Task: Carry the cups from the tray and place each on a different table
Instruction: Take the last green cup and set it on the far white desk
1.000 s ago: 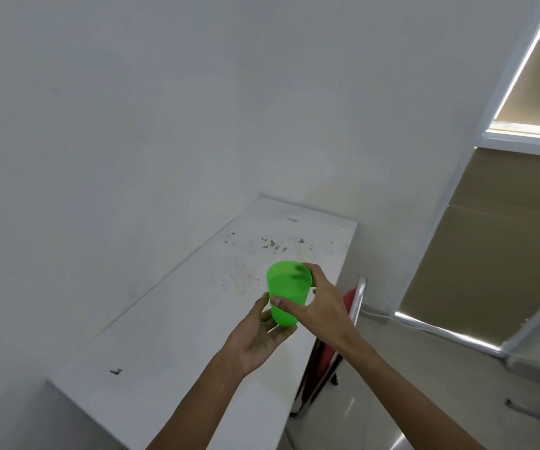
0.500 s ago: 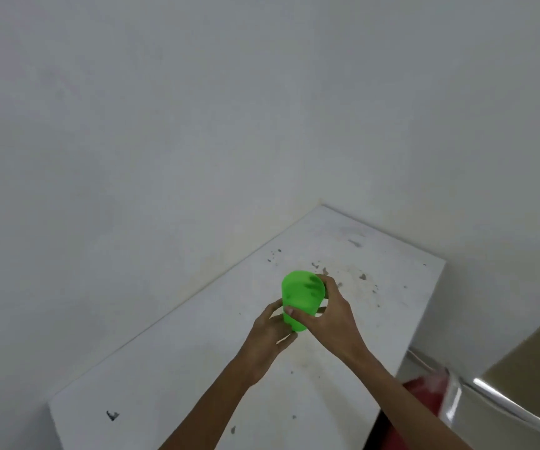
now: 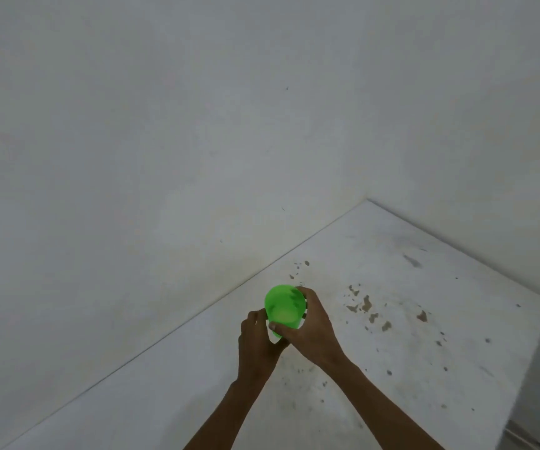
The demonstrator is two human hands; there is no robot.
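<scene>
I see a white wall (image 3: 164, 125) filling the upper frame. The white, stained table (image 3: 408, 336) runs from lower left to right; its near edge is cut off. At lower centre my right hand (image 3: 311, 329) grips the green cup (image 3: 283, 308), its base hidden. My left hand (image 3: 257, 342) cups its left side. I cannot tell whether the cup touches the table.

A bare, plain room: blank white walls (image 3: 197, 125) meet a stained white table (image 3: 392, 319) in a corner.
</scene>
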